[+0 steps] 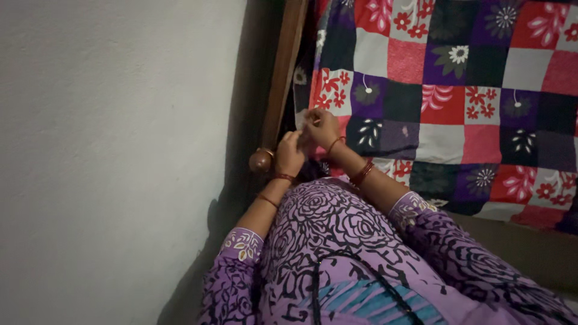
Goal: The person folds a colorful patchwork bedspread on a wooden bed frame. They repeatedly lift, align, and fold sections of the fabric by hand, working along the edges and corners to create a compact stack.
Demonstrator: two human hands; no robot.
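Bedsheet [457, 90] corner is pinched by the right hand [323, 127] and gripped by the left hand [290, 154] near the bedpost [261, 160], where it could be snagged.

Head view, steeply down, close

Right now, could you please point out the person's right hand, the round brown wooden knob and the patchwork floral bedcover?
Right hand [323, 125], head view, on the back of the hand.
Round brown wooden knob [261, 160], head view, on its rounded face.
Patchwork floral bedcover [481, 90], head view, on a bare patch clear of the hands.
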